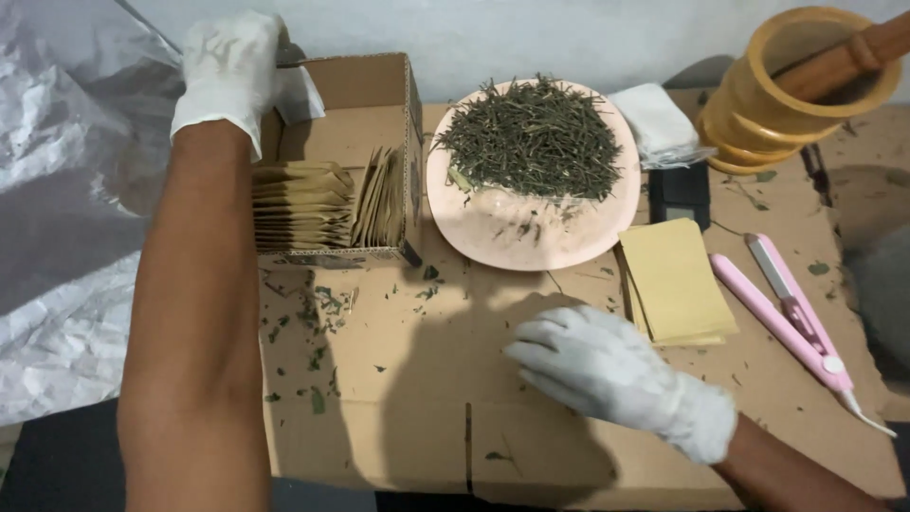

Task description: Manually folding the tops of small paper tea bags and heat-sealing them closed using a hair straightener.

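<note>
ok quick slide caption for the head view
Gloved left hand at a box of packets; right hand on cardboard beside a plate of dried leaves.

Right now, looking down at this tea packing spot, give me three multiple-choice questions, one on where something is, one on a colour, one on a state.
1. Where does the left hand rest?
A. on the cardboard box's far corner
B. on the plate
C. on the sealer

2. What colour is the sealer?
A. green
B. pink
C. black

3. How is the right hand?
A. gripping a sachet
B. closed in a fist
C. open and holding nothing

Answers: 1 A, the glove sits on the cardboard box corner. 2 B, its body is pink. 3 C, its fingers spread over the cardboard sheet, empty.
</note>
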